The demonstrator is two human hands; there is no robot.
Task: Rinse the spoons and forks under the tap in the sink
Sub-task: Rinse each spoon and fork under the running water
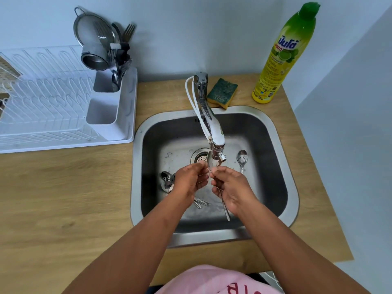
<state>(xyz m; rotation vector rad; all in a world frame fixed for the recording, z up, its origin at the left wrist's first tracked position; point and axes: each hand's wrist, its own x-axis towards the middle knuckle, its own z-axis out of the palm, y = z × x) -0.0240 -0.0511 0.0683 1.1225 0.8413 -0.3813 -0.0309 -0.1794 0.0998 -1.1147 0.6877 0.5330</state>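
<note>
Right hand (230,185) gripping a steel spoon (225,205) under the chrome tap (214,132), left hand (191,180) pinching its bowl, more wet steel spoons (167,181) left of it in the steel sink (273,132).

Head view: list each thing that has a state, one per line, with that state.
Tap: spout over the sink; water flow too faint to tell.
Spoon: gripped in right hand, bowl under the spout.
Left hand: fingers at the spoon's bowl.
Lone spoon: lying on sink floor, right side.
Two spoons: lying at the left.
Drain: unplugged.
Soap bottle: upright, capped.
Sponge: on the counter.
</note>
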